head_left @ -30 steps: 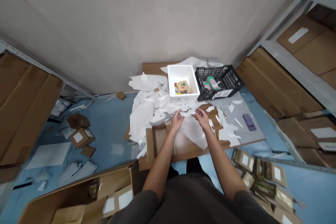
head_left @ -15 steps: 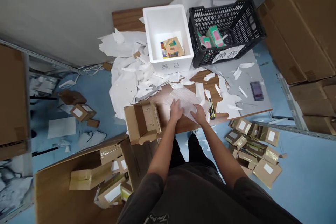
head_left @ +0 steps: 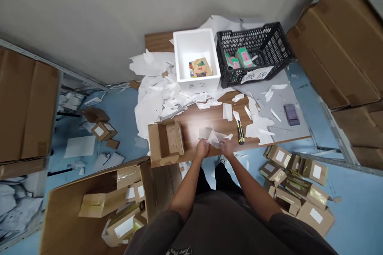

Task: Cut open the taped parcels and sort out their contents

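Between my two hands is a crumpled, thin whitish sheet (head_left: 214, 137), partly see-through, at the front edge of the wooden table. My left hand (head_left: 202, 148) is closed on its left side. On the other side my right hand (head_left: 226, 147) pinches the sheet. Whether it is plastic or thin paper I cannot tell. A yellow and black utility knife (head_left: 241, 133) lies just right of my right hand. To the left of my hands stands an open small cardboard box (head_left: 180, 139).
A white foam box (head_left: 197, 86) with a coloured packet and a black crate (head_left: 239, 77) with green-pink boxes stand at the back. Torn paper (head_left: 149, 99) covers the table's left side. A large carton (head_left: 68, 203) is at lower left; cardboard boxes (head_left: 314, 211) lie on the floor at right.
The sheet was spread flat on the table and is now bunched up between my hands. My hands have drawn back towards the table's front edge. The view has tilted up.
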Motion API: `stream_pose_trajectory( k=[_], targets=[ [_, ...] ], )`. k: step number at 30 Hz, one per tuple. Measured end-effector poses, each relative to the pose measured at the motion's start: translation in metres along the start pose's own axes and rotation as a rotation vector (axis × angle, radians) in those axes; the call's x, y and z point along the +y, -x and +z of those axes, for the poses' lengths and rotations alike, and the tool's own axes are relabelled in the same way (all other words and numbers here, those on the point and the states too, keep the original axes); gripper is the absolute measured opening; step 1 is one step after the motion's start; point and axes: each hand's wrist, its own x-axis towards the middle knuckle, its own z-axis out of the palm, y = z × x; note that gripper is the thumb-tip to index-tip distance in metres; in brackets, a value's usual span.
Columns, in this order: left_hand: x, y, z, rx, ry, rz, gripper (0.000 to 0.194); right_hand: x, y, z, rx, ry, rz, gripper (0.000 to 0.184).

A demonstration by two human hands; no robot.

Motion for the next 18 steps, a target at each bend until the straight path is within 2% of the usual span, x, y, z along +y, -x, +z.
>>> stream_pose_trajectory(
  k=[2,4,6,8,9,12,14,15,18],
  targets=[
    [0.016,0.015,-0.009,0.006,0.054,0.047,0.009,-0.033,0.001,0.002,-0.063,-0.221,-0.051,0.032],
    [0.032,0.028,-0.025,-0.043,0.176,0.12,0.018,-0.073,0.003,0.008,-0.179,-0.403,-0.049,0.043],
    [0.046,0.038,-0.052,-0.137,0.303,0.172,0.032,-0.115,0.006,0.019,-0.207,-0.495,-0.026,0.048],
    [0.055,0.046,-0.089,-0.176,0.388,0.196,0.044,-0.155,0.008,0.036,-0.124,-0.523,-0.041,0.048],
    [0.057,0.049,-0.111,-0.138,0.403,0.206,0.047,-0.173,0.01,0.046,-0.072,-0.532,-0.068,0.047],
    [0.046,0.061,-0.181,0.125,0.283,0.228,0.042,-0.219,0.013,0.09,-0.004,-0.529,-0.166,0.041],
    [0.028,0.072,-0.219,0.225,0.09,0.236,0.03,-0.239,0.016,0.126,-0.008,-0.426,-0.216,0.037],
    [0.017,0.079,-0.232,0.233,-0.015,0.237,0.023,-0.247,0.018,0.145,-0.039,-0.289,-0.245,0.036],
    [-0.015,0.099,-0.251,0.227,-0.262,0.206,0.021,-0.259,0.026,0.194,-0.262,0.319,-0.332,0.029]
  ],
)
